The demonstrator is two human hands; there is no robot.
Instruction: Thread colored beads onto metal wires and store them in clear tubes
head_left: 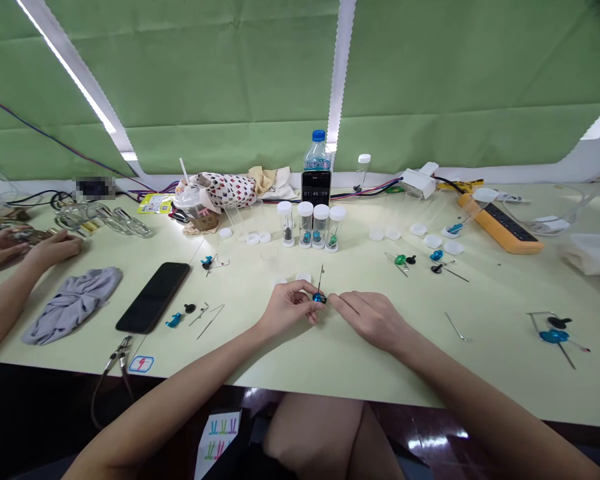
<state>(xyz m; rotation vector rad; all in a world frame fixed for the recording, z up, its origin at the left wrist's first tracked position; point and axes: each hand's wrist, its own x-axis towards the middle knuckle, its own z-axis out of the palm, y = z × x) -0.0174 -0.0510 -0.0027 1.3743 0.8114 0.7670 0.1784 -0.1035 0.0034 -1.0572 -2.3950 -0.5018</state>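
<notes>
Before four vials (pixel 305 223), left hand (pixel 285 308) and right hand (pixel 373 320) tight on one blue pin (pixel 320 297).

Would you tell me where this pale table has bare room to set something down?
Bare: the stretch between the orange power strip and the blue disc with wires; also the near edge between the black phone and the left hand pinching a small blue part. Crowded: around the white-capped clear vials.

Above the table (pixel 330 363), the left hand (pixel 290 308) pinches its fingertips; the right hand (pixel 375 321), palm down, extends fingers toward it.
</notes>
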